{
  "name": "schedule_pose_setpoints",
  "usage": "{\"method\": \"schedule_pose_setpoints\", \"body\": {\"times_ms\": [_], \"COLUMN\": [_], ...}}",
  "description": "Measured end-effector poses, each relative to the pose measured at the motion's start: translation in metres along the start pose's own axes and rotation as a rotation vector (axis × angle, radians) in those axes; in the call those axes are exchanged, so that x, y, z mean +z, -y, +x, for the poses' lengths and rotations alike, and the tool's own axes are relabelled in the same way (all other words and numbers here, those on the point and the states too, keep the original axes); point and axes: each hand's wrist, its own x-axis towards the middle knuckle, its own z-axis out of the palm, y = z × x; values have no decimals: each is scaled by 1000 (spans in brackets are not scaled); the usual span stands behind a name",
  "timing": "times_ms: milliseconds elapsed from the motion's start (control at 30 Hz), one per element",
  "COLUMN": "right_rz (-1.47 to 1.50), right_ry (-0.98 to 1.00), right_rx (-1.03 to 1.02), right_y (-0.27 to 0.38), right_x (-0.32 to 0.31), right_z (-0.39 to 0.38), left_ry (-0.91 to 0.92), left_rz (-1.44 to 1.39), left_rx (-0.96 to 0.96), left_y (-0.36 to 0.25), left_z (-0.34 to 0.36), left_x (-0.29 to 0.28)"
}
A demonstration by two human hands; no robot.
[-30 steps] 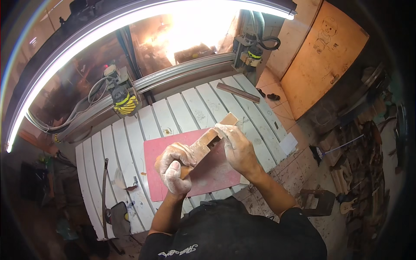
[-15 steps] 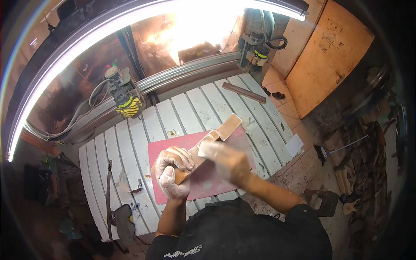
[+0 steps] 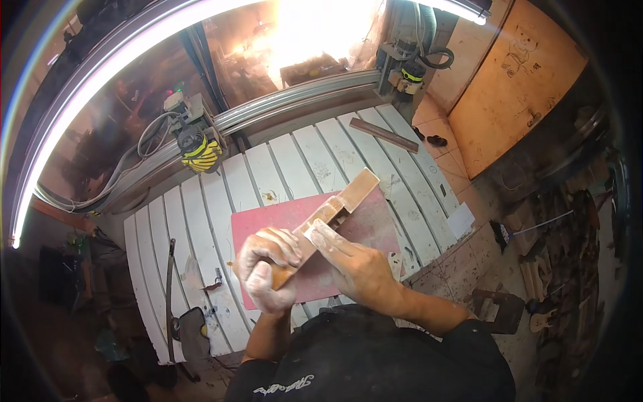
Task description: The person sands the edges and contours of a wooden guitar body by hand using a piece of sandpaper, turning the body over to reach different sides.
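The wooden piece (image 3: 324,214) is clasped by the left hand (image 3: 269,264), seemingly for steadiness. The right hand (image 3: 360,266) is laid on it, grip indiscernible.

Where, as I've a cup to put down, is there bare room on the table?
Mostly bare: slats between the pink board and metal rail. Crowded: near left, with a dark bar; over the board, left hand, right hand and wooden piece.

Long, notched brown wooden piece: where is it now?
In the head view's centre, the wooden piece slants over the pink rectangular sheet, its near end in the left hand, the right hand at its middle.
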Motion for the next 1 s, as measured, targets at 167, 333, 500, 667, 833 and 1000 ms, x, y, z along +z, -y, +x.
{"method": "schedule_pose_setpoints", "body": {"times_ms": [167, 333, 500, 667, 833, 1000], "right_rz": [-80, -130, -37, -34, -54, 5], "right_ry": [12, 28, 91, 38, 122, 109], "right_rx": [-17, 25, -12, -5, 78, 17], "right_y": [-6, -11, -3, -8, -3, -2], "right_x": [-4, -5, -10, -5, -16, -13], "right_z": [5, 17, 0, 20, 12, 6], "left_ry": [60, 150, 92, 136, 123, 67], "left_rz": [129, 120, 43, 167, 99, -7], "left_rx": [3, 13, -17, -59, -45, -61], "left_y": [-1, 0, -4, -5, -3, -2], "left_z": [-3, 2, 6, 6, 5, 12], "left_x": [2, 5, -8, -1, 1, -10]}}
